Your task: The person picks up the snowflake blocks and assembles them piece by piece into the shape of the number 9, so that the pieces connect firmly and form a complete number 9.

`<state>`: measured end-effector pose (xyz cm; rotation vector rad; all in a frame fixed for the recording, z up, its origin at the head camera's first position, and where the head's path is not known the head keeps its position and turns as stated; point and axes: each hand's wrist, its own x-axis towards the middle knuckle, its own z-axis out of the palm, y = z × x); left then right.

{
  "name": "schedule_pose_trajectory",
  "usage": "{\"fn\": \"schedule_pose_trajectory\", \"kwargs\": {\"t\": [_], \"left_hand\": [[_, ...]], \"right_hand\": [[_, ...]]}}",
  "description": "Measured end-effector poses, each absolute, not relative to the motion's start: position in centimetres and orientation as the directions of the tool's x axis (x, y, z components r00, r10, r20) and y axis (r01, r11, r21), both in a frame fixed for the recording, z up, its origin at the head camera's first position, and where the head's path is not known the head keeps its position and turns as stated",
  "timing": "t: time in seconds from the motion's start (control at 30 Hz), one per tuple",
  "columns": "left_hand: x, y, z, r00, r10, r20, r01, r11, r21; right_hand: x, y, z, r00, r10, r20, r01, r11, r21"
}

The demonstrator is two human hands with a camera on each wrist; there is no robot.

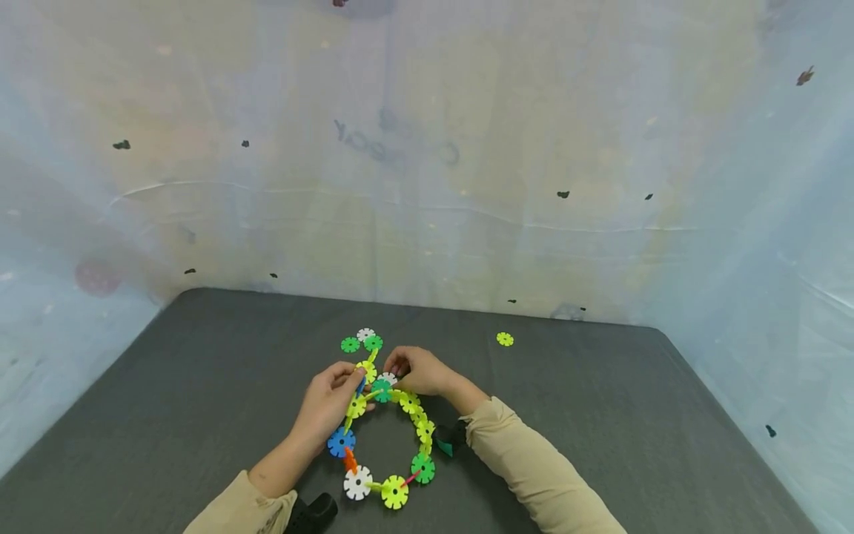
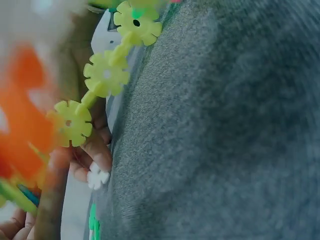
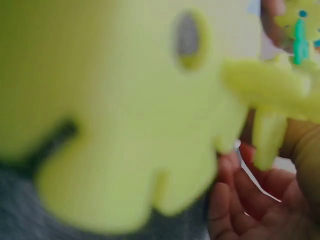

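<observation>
A ring of linked plastic snowflake discs, mostly yellow with green, white, blue and orange ones, hangs between both hands over the dark table. My left hand grips the ring's upper left part, thumb by a blue disc set edge-on. At the top of the ring, my right hand pinches a white snowflake disc beside a green one. In the left wrist view the white disc shows at the right hand's fingertips. A blurred yellow disc fills much of the right wrist view.
Beyond the hands lie two green discs and a white disc on the grey table. A lone yellow disc lies at the back right. Pale sheeting hangs behind the table's far edge.
</observation>
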<state>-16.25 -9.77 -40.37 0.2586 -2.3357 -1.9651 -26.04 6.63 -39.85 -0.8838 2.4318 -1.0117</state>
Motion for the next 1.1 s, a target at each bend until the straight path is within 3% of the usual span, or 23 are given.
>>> {"fn": "schedule_pose_trajectory", "kwargs": {"t": [0.2,0.5,0.77,1.1], "left_hand": [[-16.4,-9.7,-40.2,-0.981,-0.193,-0.024,-0.069,0.227,0.971],[-16.3,-9.2,-40.4,-0.991,-0.136,-0.001,-0.001,0.001,1.000],[-16.3,-9.2,-40.4,-0.992,-0.124,0.025,0.028,-0.016,0.999],[-16.3,-9.4,-40.3,-0.993,-0.119,0.014,0.017,-0.026,1.000]], "right_hand": [[-26.3,7.1,-39.2,-0.749,-0.654,-0.105,-0.345,0.521,-0.781],[-26.4,7.0,-37.2,-0.807,-0.587,0.065,-0.331,0.359,-0.873],[-26.7,6.6,-36.8,-0.849,-0.506,0.154,-0.337,0.294,-0.894],[-26.5,6.1,-36.1,-0.850,-0.480,0.217,-0.363,0.234,-0.902]]}}
